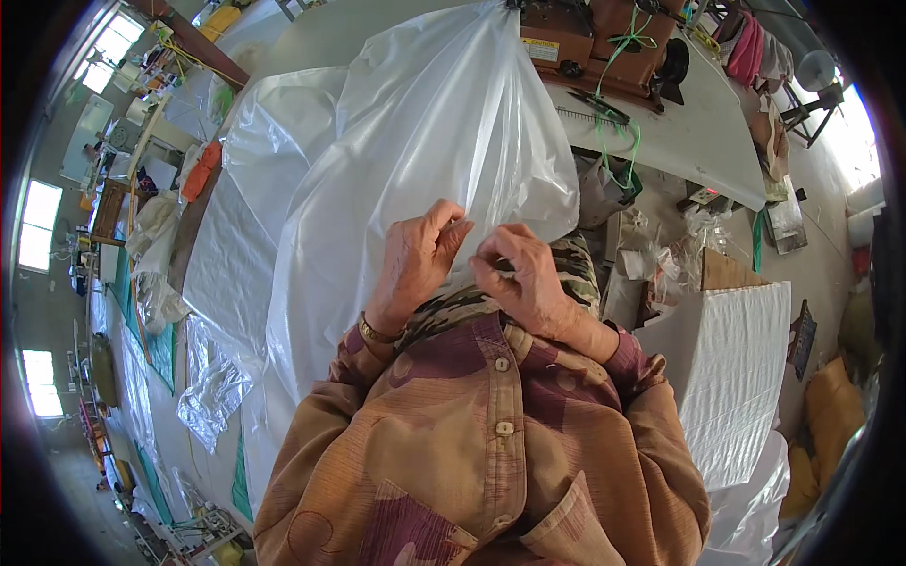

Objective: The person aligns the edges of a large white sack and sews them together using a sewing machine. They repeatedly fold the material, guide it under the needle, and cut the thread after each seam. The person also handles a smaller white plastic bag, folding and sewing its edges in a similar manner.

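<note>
Both hands are up close to the chest here, the left hand (412, 257) and the right hand (522, 275) pinching the near edge of a big clear plastic bag (425, 141), fingers (449, 221) of each closed on the thin film right where the two grips almost meet. The bag runs away from the person across the grey desk (698, 132) to the brown sewing machine (604, 42) at the far end, where its top looks gathered. The risk, as I judge it, is the slippery film sliding out of that light pinch, or the layers bunching so the edge goes crooked; a hard tug might also stretch or tear it near the machine. A green cord (618, 141) dangles off the machine and loops over the desk, close enough to snag the bag. To the left, more clear sheeting (212, 387) lies heaped over a long surface, with an orange bundle (200, 172) beyond. To the right a stack of white woven sacks (731, 368) crowds the elbow, leaving little room on that side
</note>
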Demonstrator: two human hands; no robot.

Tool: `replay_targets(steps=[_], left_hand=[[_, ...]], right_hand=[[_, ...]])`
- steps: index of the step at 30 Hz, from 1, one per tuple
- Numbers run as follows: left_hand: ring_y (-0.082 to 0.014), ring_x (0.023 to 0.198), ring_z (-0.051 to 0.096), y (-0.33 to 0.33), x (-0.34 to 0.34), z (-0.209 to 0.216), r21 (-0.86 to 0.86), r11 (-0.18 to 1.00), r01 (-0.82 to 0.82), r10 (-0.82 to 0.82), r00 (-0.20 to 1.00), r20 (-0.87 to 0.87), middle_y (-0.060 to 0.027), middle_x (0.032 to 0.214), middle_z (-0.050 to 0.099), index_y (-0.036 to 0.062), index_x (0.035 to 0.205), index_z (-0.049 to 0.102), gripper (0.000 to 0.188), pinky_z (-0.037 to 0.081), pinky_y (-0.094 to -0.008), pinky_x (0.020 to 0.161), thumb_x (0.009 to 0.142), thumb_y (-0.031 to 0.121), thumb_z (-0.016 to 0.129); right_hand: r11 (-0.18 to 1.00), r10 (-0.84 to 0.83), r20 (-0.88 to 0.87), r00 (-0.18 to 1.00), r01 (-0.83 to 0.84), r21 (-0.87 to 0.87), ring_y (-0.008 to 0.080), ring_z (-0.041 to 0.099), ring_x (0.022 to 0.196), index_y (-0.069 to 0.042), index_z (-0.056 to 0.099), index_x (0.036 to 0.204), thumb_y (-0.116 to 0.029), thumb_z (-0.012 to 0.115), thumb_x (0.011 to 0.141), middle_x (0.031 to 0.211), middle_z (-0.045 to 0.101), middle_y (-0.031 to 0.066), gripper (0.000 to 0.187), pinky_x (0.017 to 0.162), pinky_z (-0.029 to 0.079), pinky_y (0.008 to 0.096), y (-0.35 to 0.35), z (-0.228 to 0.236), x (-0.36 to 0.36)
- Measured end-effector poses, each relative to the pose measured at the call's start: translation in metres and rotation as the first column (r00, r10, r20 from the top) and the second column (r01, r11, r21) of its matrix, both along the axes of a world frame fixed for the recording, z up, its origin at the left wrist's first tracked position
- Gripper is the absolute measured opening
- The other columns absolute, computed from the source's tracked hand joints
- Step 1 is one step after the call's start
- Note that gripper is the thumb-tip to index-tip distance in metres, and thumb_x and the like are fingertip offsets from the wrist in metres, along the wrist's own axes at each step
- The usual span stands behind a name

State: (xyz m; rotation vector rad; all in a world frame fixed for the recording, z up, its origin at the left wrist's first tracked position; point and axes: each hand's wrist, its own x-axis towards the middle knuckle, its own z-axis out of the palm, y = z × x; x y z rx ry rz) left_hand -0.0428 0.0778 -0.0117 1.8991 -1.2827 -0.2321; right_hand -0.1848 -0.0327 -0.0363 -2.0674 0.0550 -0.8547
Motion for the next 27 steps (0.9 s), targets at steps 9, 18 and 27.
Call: replay_targets(steps=[9, 18, 27], left_hand=[[-0.0230, 0.049, 0.052, -0.007, 0.000, -0.012, -0.067, 0.996, -0.056, 0.046, 0.990, -0.133, -0.0129, 0.061, 0.055, 0.0006, 0.094, 0.058, 0.017, 0.042, -0.0336, 0.052, 0.093, 0.014, 0.069], [-0.0152, 0.061, 0.054, -0.009, 0.006, -0.016, -0.169, 0.985, 0.035, -0.054, 0.992, -0.112, -0.0110, 0.073, 0.059, -0.0011, 0.093, 0.060, 0.011, 0.043, -0.0285, 0.058, 0.096, 0.009, 0.064], [-0.0049, 0.068, 0.041, -0.010, 0.009, -0.034, -0.221, 0.972, 0.076, -0.184, 0.829, -0.527, 0.0036, 0.072, 0.049, 0.0009, 0.091, 0.058, 0.017, 0.038, -0.0239, 0.058, 0.102, 0.013, 0.057]], right_hand=[[0.813, -0.322, -0.164, 0.932, 0.361, 0.456, 0.0154, 0.058, 0.067, 0.002, 0.060, 0.089, -0.024, 0.081, 0.084, 0.070, 0.062, 0.0079, 0.034, 0.064, 0.049, 0.0318, 0.012, -0.040, -0.001], [0.983, -0.174, -0.040, 0.984, 0.171, -0.066, 0.0350, 0.061, 0.067, -0.003, 0.058, 0.086, -0.008, 0.068, 0.085, 0.071, 0.063, 0.0111, 0.011, 0.069, 0.047, 0.0421, 0.009, 0.005, 0.004], [0.985, -0.102, -0.127, 0.987, 0.082, -0.151, 0.0319, 0.064, 0.071, -0.003, 0.055, 0.087, -0.003, 0.069, 0.078, 0.073, 0.062, 0.0090, 0.016, 0.077, 0.049, 0.0415, 0.010, -0.006, 0.014]])
